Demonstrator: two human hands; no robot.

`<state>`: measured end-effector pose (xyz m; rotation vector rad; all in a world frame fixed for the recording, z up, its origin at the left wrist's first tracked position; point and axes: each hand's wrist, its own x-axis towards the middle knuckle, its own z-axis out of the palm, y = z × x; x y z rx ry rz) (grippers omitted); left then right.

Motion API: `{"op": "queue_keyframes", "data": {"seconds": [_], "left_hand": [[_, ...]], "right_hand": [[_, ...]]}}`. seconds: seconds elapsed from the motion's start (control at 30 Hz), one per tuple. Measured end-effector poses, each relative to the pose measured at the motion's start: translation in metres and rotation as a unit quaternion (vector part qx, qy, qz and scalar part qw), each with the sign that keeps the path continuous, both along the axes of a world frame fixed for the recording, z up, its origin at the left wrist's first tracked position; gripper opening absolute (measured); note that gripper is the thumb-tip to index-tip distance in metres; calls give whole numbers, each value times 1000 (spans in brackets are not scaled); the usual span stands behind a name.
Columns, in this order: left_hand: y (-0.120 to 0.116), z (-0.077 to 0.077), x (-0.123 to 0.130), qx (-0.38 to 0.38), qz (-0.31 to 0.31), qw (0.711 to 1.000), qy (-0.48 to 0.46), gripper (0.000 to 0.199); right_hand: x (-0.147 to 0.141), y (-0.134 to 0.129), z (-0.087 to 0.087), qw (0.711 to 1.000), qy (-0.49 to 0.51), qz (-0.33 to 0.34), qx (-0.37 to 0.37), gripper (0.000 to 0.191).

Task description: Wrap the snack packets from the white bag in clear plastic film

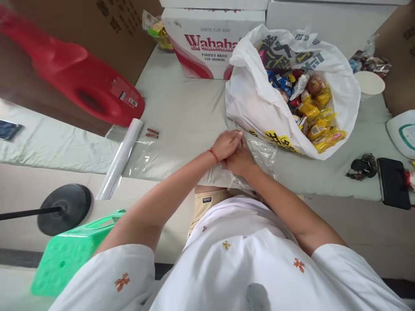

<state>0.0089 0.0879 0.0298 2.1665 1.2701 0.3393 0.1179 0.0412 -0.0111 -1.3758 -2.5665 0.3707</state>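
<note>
My left hand [229, 144] and my right hand [240, 160] are pressed together near the front edge of the table, the left one partly over the right. Their fingers are closed against each other, and what lies between them is hidden. Clear plastic bags [264, 151] are spread under and around both hands. A red string bracelet [213, 155] circles my left wrist. Just beyond my right hand leans a large white plastic bag [249, 99], its mouth open and tilted my way. Inside are several small wrapped snacks [309, 110] in yellow, blue and red.
A white water carton [207, 60] stands behind the bag. On the left are a red jug [74, 73], a plastic film roll [119, 160] and small brown strips [152, 133]. Keys [363, 166], a phone [393, 183] and a paper cup [369, 83] sit right. A green stool [71, 257] is below left.
</note>
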Motion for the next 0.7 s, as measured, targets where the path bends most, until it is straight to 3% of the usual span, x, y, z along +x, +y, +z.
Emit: {"op": "queue_keyframes", "data": {"seconds": [0.13,0.23,0.37,0.53,0.63,0.7], "left_hand": [[11,-10,-33,-16,-43,998,37,69],[8,-12,-39,-6,-44,997,67,70],[7,-16,-38,13,-69,990,120,66],[15,-2,-33,-34,-68,985,155,65],[12,13,-13,-64,-44,979,189,64],[1,16,7,-38,-3,974,223,66]], "right_hand": [[11,-2,10,1000,19,17,13,64],[24,-11,21,998,44,32,20,57],[41,-53,30,997,37,66,23,53],[31,-118,18,984,29,176,3,56],[13,-128,6,978,26,208,17,56],[0,-125,1,973,24,230,19,54]]}}
